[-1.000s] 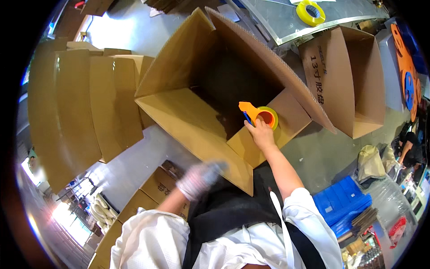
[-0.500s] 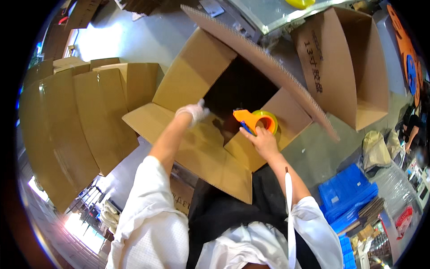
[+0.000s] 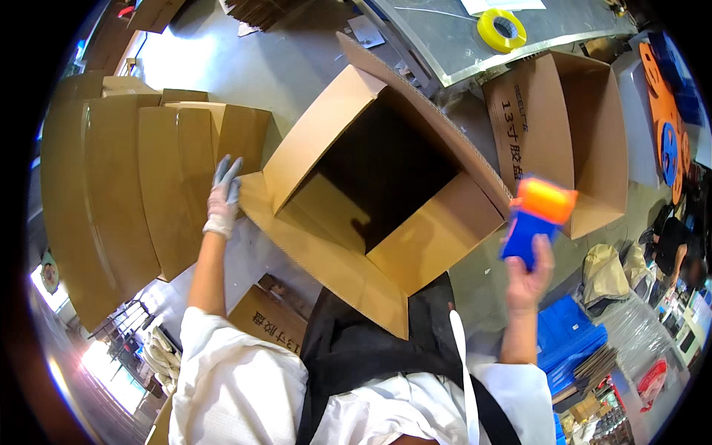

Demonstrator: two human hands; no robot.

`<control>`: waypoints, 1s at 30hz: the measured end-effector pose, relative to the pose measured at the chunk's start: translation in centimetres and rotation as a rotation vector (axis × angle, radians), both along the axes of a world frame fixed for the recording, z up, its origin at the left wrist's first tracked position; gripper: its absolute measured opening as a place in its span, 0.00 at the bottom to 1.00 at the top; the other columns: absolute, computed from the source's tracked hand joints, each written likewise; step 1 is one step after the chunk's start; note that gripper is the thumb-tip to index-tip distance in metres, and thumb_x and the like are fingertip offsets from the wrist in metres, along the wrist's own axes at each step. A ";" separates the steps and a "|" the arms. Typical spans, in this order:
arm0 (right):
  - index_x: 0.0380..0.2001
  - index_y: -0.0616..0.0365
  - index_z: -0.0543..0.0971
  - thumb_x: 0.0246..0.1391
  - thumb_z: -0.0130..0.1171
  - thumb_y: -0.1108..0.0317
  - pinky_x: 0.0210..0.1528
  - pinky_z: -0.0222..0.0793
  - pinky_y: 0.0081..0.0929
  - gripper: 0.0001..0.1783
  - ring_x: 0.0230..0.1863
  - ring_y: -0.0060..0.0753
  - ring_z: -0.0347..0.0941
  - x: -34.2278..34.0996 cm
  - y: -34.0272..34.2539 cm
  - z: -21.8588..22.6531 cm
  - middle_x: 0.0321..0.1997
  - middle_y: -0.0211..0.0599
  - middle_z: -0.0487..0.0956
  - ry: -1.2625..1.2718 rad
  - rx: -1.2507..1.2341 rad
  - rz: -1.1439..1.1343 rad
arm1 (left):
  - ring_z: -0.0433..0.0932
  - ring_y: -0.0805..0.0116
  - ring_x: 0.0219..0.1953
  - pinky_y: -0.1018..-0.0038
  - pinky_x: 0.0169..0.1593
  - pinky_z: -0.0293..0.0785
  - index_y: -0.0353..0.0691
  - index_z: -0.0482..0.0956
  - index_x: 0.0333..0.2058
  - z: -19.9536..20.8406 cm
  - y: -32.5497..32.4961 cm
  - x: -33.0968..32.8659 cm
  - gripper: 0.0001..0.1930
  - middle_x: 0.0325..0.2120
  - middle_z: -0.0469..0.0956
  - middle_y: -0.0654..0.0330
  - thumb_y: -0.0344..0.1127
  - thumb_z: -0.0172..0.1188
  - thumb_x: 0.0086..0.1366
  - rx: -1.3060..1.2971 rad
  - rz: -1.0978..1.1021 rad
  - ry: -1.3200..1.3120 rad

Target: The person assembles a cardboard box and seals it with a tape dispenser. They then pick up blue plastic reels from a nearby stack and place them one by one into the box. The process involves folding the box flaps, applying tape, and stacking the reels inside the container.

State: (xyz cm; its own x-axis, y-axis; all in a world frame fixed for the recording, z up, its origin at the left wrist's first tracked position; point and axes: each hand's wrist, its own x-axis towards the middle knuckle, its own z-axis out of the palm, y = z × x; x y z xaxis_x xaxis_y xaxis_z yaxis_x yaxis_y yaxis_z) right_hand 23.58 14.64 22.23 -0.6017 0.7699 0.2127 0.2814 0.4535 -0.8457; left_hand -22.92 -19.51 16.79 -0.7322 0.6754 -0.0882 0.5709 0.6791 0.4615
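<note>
In the head view, darkness is hiding the bottom of the open cardboard box [image 3: 437,233]. To its right, the right hand [image 3: 529,276] is gripping a blurred orange-and-blue tape dispenser [image 3: 541,215]. The gloved left hand [image 3: 222,194] is holding its fingers apart beside a flap [image 3: 322,259]; contact is staying unclear.

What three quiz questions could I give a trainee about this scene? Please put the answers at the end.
1. Which hand holds the orange-and-blue tool?
2. True or false: the large carton in front of the person has its top folded shut.
3. The yellow tape roll lies: A) on the grey table; B) inside that carton; C) on the floor.

Key:
1. The right hand.
2. False; its top is open.
3. A.
</note>
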 end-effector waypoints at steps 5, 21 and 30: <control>0.55 0.59 0.71 0.50 0.62 0.77 0.59 0.67 0.36 0.27 0.56 0.41 0.72 -15.1 2.5 2.9 0.57 0.44 0.73 0.344 -0.126 0.288 | 0.68 0.55 0.58 0.68 0.60 0.64 0.42 0.78 0.49 -3.7 2.9 -0.6 0.16 0.56 0.67 0.50 0.27 0.51 0.65 0.228 -0.018 -0.144; 0.67 0.55 0.54 0.53 0.61 0.68 0.64 0.59 0.38 0.41 0.64 0.41 0.60 -8.9 9.8 2.2 0.69 0.42 0.57 -0.167 0.271 -0.166 | 0.72 0.51 0.52 0.61 0.55 0.68 0.53 0.57 0.64 -12.5 21.3 0.9 0.30 0.54 0.71 0.52 0.53 0.48 0.66 -0.428 0.219 -0.038; 0.67 0.52 0.53 0.46 0.66 0.66 0.38 0.70 0.42 0.47 0.36 0.52 0.72 -11.4 -9.3 -13.0 0.37 0.44 0.73 -0.715 0.224 0.201 | 0.69 0.54 0.57 0.65 0.59 0.62 0.51 0.72 0.57 -16.3 17.0 -2.5 0.37 0.55 0.72 0.56 0.67 0.24 0.66 0.076 0.278 -0.480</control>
